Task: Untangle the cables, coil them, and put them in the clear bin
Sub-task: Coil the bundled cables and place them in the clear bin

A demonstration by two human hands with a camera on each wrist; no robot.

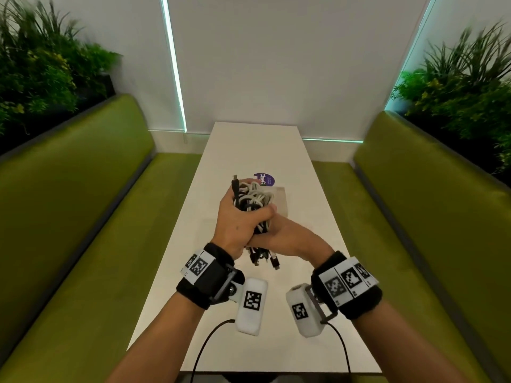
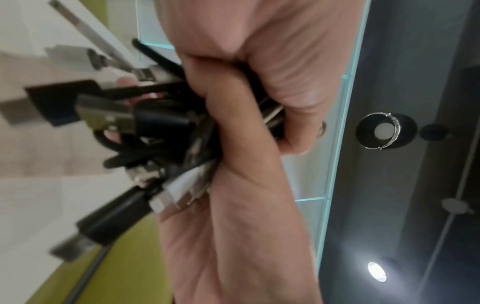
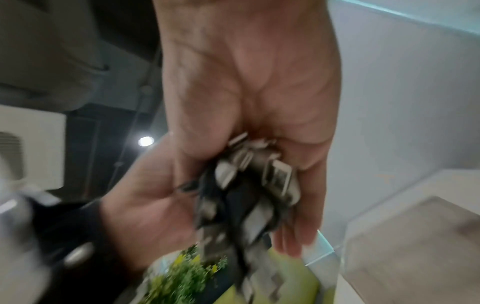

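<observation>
A tangled bundle of black and white cables (image 1: 253,200) is held up above the white table (image 1: 257,150). My left hand (image 1: 237,219) grips the bundle's upper part, fingers curled round it. Just below, my right hand (image 1: 284,236) grips the lower part, and several plug ends (image 1: 264,259) hang beneath both hands. The clear bin (image 1: 280,199) stands on the table right behind the bundle, partly hidden by it. The left wrist view shows blurred plugs and cables (image 2: 130,119) close up. In the right wrist view the plugs (image 3: 246,185) stick out of my right hand (image 3: 259,82).
A purple round sticker (image 1: 264,179) shows at the bin's far side. Green benches run along the left (image 1: 83,217) and right (image 1: 414,217) of the narrow table. Plants (image 1: 41,73) stand behind both benches. A white wall closes the table's far end.
</observation>
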